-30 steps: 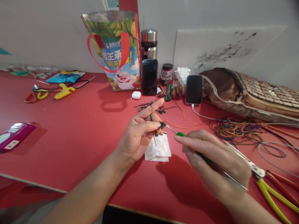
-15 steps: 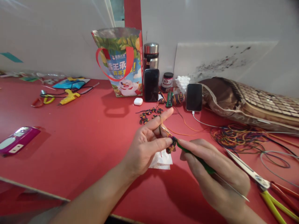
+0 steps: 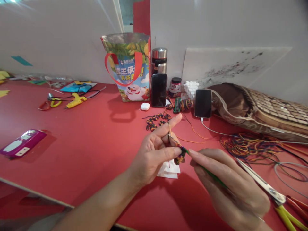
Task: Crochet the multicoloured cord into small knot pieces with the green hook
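A small crocheted piece (image 3: 179,159) in dark, orange and purple yarn is pinched between the thumb and fingers of my left hand (image 3: 154,154). Its index finger points up and away, with an orange strand of yarn (image 3: 169,127) looped round it. My right hand (image 3: 233,183) grips a crochet hook (image 3: 214,177) by its green handle. The hook's metal tip reaches through the edge of the piece toward my left fingers. Under my hands lie white paper slips (image 3: 166,171). Beyond them rests a chain of finished knotted yarn pieces (image 3: 154,120).
Large scissors (image 3: 267,189) and a yarn tangle (image 3: 243,144) lie at the right, near a brown cushion (image 3: 269,106). Two phones (image 3: 158,90), a flask (image 3: 159,57) and a bag (image 3: 128,70) stand behind. Leftward are a yellow glue gun (image 3: 76,100) and a purple device (image 3: 24,143).
The view has shifted slightly, so most things sit further right and lower. My right hand has tilted the hook, and its metal tip now shows further along beside my left fingers.
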Available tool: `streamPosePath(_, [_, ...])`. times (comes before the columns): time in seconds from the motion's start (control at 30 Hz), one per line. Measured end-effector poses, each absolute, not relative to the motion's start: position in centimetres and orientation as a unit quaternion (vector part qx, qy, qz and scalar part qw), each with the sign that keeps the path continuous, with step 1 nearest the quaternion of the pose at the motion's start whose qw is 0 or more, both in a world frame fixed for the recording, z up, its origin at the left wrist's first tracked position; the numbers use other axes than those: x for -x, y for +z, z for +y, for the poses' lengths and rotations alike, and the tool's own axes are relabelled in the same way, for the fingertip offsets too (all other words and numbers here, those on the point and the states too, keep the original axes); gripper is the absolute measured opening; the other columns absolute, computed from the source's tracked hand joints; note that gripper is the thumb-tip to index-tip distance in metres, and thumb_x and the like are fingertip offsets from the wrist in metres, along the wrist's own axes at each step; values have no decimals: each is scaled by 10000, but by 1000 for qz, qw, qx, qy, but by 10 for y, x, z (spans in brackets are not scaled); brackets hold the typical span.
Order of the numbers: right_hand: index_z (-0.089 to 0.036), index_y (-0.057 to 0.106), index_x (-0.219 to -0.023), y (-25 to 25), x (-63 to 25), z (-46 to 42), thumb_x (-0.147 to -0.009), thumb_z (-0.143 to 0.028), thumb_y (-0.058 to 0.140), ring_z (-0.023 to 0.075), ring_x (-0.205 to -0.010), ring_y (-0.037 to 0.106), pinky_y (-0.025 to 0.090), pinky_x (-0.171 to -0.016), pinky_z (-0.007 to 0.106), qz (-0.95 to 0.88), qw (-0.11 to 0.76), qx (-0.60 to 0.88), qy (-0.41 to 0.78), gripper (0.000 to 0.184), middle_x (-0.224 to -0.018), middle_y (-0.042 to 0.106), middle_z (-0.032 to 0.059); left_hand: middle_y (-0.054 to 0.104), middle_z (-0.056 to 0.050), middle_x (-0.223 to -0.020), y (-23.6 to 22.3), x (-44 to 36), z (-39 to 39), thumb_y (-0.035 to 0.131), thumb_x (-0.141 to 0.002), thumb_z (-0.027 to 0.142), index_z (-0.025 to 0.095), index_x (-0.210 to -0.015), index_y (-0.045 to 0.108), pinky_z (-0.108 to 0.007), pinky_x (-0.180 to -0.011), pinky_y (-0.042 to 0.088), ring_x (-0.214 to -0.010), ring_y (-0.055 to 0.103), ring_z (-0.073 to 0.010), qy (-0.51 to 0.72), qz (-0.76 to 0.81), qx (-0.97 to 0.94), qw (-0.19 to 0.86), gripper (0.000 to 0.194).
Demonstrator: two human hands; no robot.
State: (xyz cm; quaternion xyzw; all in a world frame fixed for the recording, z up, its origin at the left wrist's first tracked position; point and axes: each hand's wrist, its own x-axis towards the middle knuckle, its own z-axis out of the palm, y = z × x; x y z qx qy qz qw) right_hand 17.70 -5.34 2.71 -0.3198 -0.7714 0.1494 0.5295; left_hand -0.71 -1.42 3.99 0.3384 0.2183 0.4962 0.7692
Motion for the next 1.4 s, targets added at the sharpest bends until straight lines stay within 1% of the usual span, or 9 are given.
streamPosePath(0.2, [-286, 701, -1432, 28, -175, -53, -904, 63, 588, 148, -786, 736, 615, -647, 239, -748, 552, 307, 205, 643, -950, 750, 38, 666, 31, -794, 38, 8, -16, 862, -796, 147, 313, -1431, 707, -192, -642, 514, -661, 667, -82, 486, 228, -352, 767, 674])
streamPosePath(0.33, [-314, 772, -1318, 26, -174, -52, -938, 20, 612, 126, -633, 710, 604, -550, 217, -718, 564, 317, 257, 531, -836, 773, 4, 671, 27, -782, 37, 6, -15, 865, -780, 140, 298, -1435, 705, -209, -637, 497, -643, 647, -87, 486, 239, -346, 766, 693])
streamPosePath(0.43, [-316, 783, -1308, 22, -176, -51, -944, -27, 680, 112, -532, 673, 608, -524, 218, -699, 574, 347, 249, 476, -841, 819, 1, 665, 30, -767, 38, 6, -15, 857, -777, 124, 280, -1457, 686, -222, -649, 492, -641, 633, -88, 488, 245, -341, 765, 718])
streamPosePath(0.5, [-321, 787, -1311, 18, -176, -51, -954, -50, 690, 125, -555, 695, 614, -532, 232, -693, 581, 356, 236, 459, -844, 826, 5, 667, 29, -762, 39, 6, -16, 849, -780, 127, 277, -1482, 665, -231, -655, 490, -649, 638, -95, 487, 246, -341, 766, 741])
streamPosePath(0.63, [-331, 794, -1299, 15, -174, -52, -994, -84, 652, 109, -506, 653, 588, -503, 232, -668, 601, 364, 246, 418, -787, 805, -9, 666, 31, -774, 41, 6, -17, 848, -769, 136, 274, -1492, 654, -244, -698, 499, -668, 655, -98, 488, 253, -333, 766, 761])
streamPosePath(0.77, [-318, 791, -1304, 15, -173, -52, -978, -109, 701, 109, -496, 654, 582, -486, 227, -670, 596, 363, 254, 397, -814, 809, 0, 647, 35, -774, 39, 6, -16, 859, -759, 135, 266, -1485, 662, -247, -676, 489, -653, 655, -98, 498, 249, -334, 761, 764])
streamPosePath(0.97, [-306, 775, -1336, 17, -177, -52, -939, -37, 716, 143, -546, 685, 595, -512, 261, -700, 580, 348, 231, 483, -837, 817, 26, 629, 41, -756, 41, 9, -12, 845, -758, 114, 253, -1451, 688, -250, -642, 485, -627, 611, -89, 513, 239, -333, 754, 724])
streamPosePath(1.07, [-301, 776, -1334, 17, -178, -52, -940, -37, 707, 154, -567, 692, 597, -522, 275, -698, 580, 348, 235, 479, -843, 815, 32, 612, 51, -763, 44, 11, -10, 853, -746, 121, 254, -1428, 703, -257, -644, 487, -618, 616, -89, 518, 243, -331, 750, 710])
streamPosePath(1.4, [-311, 745, -1364, 22, -184, -54, -957, -43, 695, 127, -636, 693, 579, -580, 237, -732, 545, 351, 211, 490, -816, 749, -7, 610, 56, -727, 42, 11, -7, 857, -732, 114, 229, -1389, 724, -255, -623, 479, -613, 625, -97, 525, 248, -327, 746, 681])
